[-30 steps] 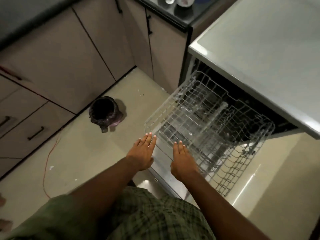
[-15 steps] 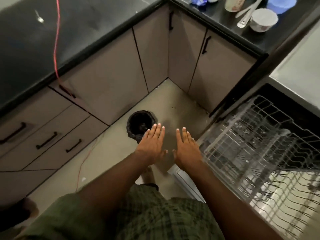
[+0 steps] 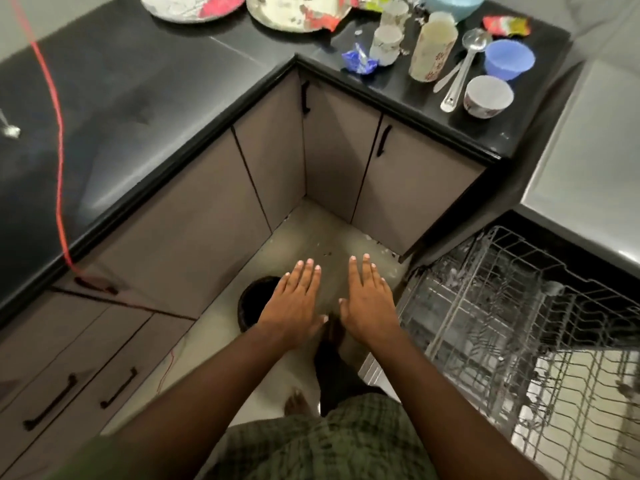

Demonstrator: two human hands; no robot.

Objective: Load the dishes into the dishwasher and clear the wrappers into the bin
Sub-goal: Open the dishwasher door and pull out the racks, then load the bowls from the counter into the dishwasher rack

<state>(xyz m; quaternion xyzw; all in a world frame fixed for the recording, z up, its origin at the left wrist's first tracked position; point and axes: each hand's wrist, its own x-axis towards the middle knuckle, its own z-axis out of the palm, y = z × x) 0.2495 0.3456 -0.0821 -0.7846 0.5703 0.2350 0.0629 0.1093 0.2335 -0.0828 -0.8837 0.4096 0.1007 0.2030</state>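
My left hand (image 3: 294, 303) and my right hand (image 3: 367, 303) hover side by side over the floor, fingers straight, holding nothing. A dark round bin (image 3: 252, 303) stands on the floor just left of my left hand, partly hidden by it. The dishwasher's wire rack (image 3: 519, 323) is pulled out at the right and holds nothing. On the black counter (image 3: 398, 95) at the back lie two dirty plates (image 3: 190, 6) (image 3: 287, 12), two paper cups (image 3: 386, 45), a tall tumbler (image 3: 433, 51), spoons (image 3: 460, 74), a white bowl (image 3: 488, 97), a blue bowl (image 3: 509, 58), a blue wrapper (image 3: 358, 62) and a red-green wrapper (image 3: 505, 26).
Beige cabinets (image 3: 194, 237) form a corner under the counter. A red cord (image 3: 57, 133) crosses the left counter and trails to the floor. The dishwasher's grey top (image 3: 588, 150) is at the right. My feet stand on the pale floor (image 3: 311, 237) below my hands.
The view has lifted and swung left from the dishwasher rack to the counter corner, bringing the dishes and wrappers into sight. Both hands stay flat, holding nothing, and now hover beside the bin.
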